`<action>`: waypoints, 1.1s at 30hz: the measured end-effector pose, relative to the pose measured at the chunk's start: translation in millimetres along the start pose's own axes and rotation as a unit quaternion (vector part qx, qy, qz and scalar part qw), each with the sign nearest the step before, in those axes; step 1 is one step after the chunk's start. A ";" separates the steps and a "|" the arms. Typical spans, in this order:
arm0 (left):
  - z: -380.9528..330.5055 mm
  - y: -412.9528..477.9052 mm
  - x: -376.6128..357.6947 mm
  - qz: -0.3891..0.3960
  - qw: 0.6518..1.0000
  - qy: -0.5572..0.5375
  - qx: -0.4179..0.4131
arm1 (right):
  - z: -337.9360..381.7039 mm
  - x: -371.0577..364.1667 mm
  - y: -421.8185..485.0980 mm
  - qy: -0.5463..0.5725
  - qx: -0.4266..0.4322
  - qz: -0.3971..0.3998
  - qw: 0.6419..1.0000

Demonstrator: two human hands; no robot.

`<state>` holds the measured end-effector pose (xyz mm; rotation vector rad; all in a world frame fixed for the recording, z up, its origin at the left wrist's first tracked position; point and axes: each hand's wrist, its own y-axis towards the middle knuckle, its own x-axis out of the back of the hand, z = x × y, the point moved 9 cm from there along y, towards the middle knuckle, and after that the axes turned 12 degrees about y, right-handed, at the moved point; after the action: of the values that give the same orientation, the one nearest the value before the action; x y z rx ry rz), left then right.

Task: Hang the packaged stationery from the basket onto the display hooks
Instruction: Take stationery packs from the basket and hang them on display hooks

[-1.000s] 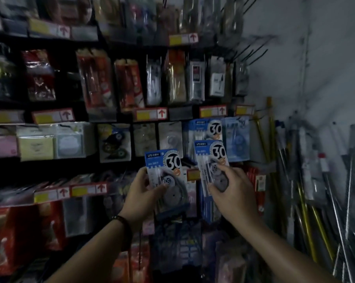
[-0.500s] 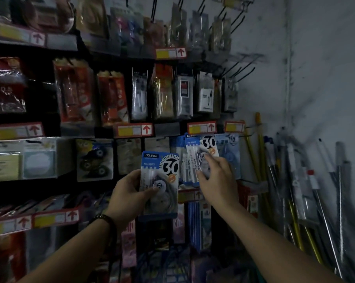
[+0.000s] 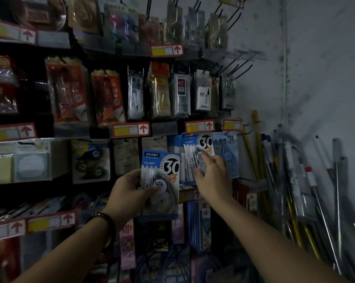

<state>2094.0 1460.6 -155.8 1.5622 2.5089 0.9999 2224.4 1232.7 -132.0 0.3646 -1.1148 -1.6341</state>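
The left hand (image 3: 129, 188) grips a blue correction-tape pack (image 3: 162, 178) by its lower half, thumb across the front. It holds the pack upright, below and to the left of the red price label (image 3: 200, 126). The right hand (image 3: 211, 180) pinches a second pack (image 3: 195, 153) directly under that label, against the matching hanging packs (image 3: 174, 142). Whether it sits on a hook cannot be told. Poles (image 3: 282, 160) lean on the wall to the right of the label.

Both arms outstretched, left hand (image 3: 129, 193) gripping, right hand (image 3: 213, 180) pinching
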 end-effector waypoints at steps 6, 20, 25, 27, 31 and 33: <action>-4.5 -0.7 -2.1 0.003 1.000 0.008 0.003 | 3.3 -1.7 4.4 -0.024 0.009 0.012 1.000; -5.6 -1.6 -4.5 0.001 1.000 0.024 0.006 | -5.3 -37.2 24.5 0.011 0.014 0.025 1.000; -3.0 5.3 -2.9 0.000 1.000 0.029 0.009 | -8.5 -35.1 22.7 -0.030 -0.011 0.029 0.999; -1.0 7.2 -4.2 -0.001 1.000 0.026 0.013 | -2.2 -26.6 16.5 -0.040 -0.003 0.029 0.999; -1.3 7.8 -8.9 -0.025 0.999 0.008 0.021 | 26.7 0.2 -8.9 0.021 0.070 -0.003 0.997; -5.6 7.9 -13.6 -0.035 0.999 -0.001 0.021 | 40.2 8.2 -25.9 0.056 0.103 0.017 0.993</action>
<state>2105.1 1449.0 -151.4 1.4739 2.5796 0.9443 2177.3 1244.4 -129.8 0.5632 -1.2005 -1.4546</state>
